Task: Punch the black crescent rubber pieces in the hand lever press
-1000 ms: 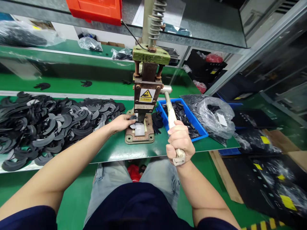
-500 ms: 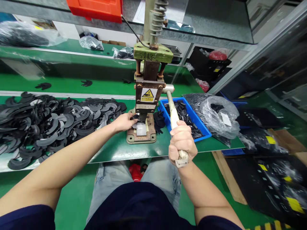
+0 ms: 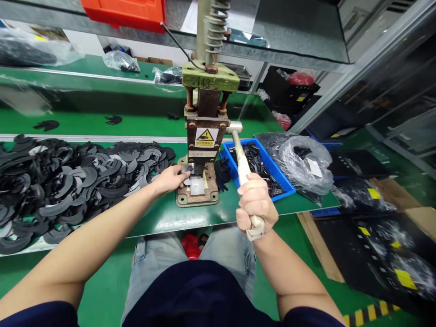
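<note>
At the left edge of the rusty brown metal press's base (image 3: 181, 198), near the glossy green counter's (image 3: 156, 218) front edge, the left hand (image 3: 171, 178) pinches a thin, dark-grey, rounded piece (image 3: 187, 168), partly hidden. The right hand (image 3: 258, 203) grips the off-white wrapped lever handle (image 3: 242, 164).

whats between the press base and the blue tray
A small clump of black parts lies on the green tabletop between the press base and the blue tray. It shows in the head view.
</note>
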A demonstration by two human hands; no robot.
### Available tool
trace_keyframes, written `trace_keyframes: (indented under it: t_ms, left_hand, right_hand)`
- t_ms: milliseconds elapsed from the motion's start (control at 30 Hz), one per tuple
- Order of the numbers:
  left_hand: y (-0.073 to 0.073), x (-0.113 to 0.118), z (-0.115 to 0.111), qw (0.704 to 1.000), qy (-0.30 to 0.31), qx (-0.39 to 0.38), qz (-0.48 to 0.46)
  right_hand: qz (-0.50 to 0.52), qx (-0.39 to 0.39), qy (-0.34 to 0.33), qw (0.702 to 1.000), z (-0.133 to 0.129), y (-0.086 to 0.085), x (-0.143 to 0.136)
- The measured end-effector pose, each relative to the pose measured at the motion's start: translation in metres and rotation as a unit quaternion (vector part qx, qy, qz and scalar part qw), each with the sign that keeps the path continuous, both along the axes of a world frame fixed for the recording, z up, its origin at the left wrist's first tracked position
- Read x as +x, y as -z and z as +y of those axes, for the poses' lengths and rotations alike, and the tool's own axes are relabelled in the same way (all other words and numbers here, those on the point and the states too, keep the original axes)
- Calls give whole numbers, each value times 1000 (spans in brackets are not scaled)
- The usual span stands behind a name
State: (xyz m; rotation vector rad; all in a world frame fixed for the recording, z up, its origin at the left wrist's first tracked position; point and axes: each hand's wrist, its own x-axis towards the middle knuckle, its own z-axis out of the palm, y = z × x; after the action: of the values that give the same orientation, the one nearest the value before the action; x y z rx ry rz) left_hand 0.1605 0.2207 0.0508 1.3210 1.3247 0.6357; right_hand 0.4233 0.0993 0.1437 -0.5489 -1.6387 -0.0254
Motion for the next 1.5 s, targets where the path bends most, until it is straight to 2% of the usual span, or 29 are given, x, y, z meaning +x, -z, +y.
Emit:
trace_keyframes:
  t_ms: [100,200,300,433,533,633,800,900,1233,1500]
  left_hand:
    - [-4,3,0,1000,-1,-5,13]
    - [-12,7,-3,999,-18,-27,-24]
    - [-17,7,-7,996,-39,-45,-63]
    - [-18,5,-6,993,-26,-73,-87]
    - [-17,8,-3,994,-15,-76,-71]
    - [-15,11,0,997,-14,-61,-44]
    - [-14,14,3,998,-13,-65,-23]
    - [-15,15,2,997,-19,-76,-18]
    - [-15,14,3,999,9,-47,1]
    - [-15,14,3,999,14,-30,-6]
  right_hand:
    - [39,-20,0,999,0,-21,-7]
    - [90,-37,-7,995,0,-49,-14]
    - [88,-58,-12,994,2,-73,-18]
    - [110,-74,-50,990,9,-95,-21]
    - [122,-89,-60,987,13,-103,-22]
    - [110,-87,-49,989,10,-96,-22]
    - [85,-68,-17,994,-4,-62,-18]
    - [71,-71,-8,995,-9,-48,-16]
    - [43,-64,-5,997,-10,-22,-8]
    - [52,-44,-6,998,-8,-12,-8]
